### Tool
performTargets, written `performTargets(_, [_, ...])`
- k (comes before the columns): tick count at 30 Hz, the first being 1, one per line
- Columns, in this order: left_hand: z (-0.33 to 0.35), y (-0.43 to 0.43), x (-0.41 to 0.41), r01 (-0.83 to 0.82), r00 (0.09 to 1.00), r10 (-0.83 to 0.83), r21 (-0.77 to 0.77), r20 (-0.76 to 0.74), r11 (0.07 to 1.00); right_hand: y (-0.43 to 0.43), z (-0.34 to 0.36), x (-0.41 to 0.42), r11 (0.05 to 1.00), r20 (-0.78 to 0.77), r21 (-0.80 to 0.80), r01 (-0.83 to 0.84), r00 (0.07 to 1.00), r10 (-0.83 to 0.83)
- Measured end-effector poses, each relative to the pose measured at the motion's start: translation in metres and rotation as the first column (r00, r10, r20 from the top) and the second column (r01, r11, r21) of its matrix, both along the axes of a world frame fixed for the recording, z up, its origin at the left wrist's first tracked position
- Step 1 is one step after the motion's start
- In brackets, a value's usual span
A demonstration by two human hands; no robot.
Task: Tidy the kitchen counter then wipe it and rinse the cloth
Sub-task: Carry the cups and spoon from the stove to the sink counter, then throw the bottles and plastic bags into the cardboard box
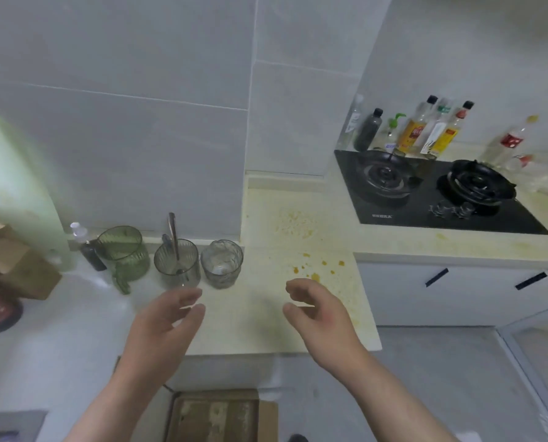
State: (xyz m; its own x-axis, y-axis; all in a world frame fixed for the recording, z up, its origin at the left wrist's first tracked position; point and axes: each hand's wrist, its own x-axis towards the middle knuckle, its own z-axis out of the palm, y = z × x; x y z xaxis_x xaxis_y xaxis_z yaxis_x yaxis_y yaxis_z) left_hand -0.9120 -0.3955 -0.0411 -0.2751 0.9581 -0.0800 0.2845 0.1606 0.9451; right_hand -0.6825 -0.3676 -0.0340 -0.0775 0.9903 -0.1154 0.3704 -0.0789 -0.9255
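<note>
Just now my left hand (167,317) hangs over the near part of the table (260,330), fingers loosely spread and holding nothing, tips close to the spoon glass (177,261). My right hand (317,311) is beside it, fingers loosely curled, thumb apart, also holding nothing. Orange spills (314,266) lie just beyond it. A clear glass (222,263) and a green jug (124,250) stand on the left, and the stove (426,189) is far right.
</note>
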Motion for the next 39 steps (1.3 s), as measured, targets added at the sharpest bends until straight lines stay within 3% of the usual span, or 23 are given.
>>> performTargets(12, [0.054,-0.069,0.115,0.112,0.964,-0.097,0.047,-0.249,0.993,-0.053,0.031,0.115,0.998,-0.168,0.063,0.013,0.986,-0.003])
performTargets(18, [0.071,-0.093,0.226,0.142,0.968,-0.113,0.116,-0.226,0.983,-0.088,0.041,0.23,0.995,-0.187,0.091,0.031,0.982,-0.014])
performTargets(23, [0.094,-0.095,0.324,0.291,0.942,-0.25,0.174,-0.223,0.941,-0.126,0.06,0.34,0.986,-0.123,0.119,0.121,0.987,-0.106])
performTargets(30, [0.124,-0.075,0.417,0.573,0.79,-0.481,0.179,-0.381,0.8,-0.155,0.083,0.45,0.92,-0.109,0.206,0.332,0.943,-0.316])
performTargets(39, [0.106,-0.023,0.507,0.644,0.739,-0.581,0.106,-0.34,0.757,-0.146,0.073,0.534,0.875,-0.097,0.161,0.457,0.889,-0.447])
